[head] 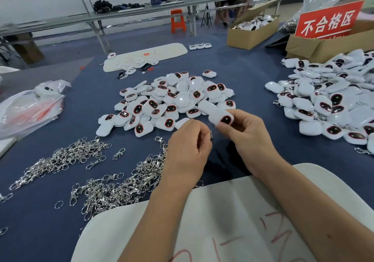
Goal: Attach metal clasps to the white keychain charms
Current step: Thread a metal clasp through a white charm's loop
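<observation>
Broadly, a dark blue felt-like table (253,63) spreads beyond the fingers, bearing a heap of glossy, rounded white charms (174,103) with red-rimmed black ovals just past the fingertips, and a tangle of shiny metal clasps (113,182) left of the left knuckles. The right hand (249,138), palm turned inward, pinches one smooth white charm (221,118) between thumb and curled fingers. The left hand (188,146), fingers curled together, pinches a small silver clasp (211,135) just below that charm.
</observation>
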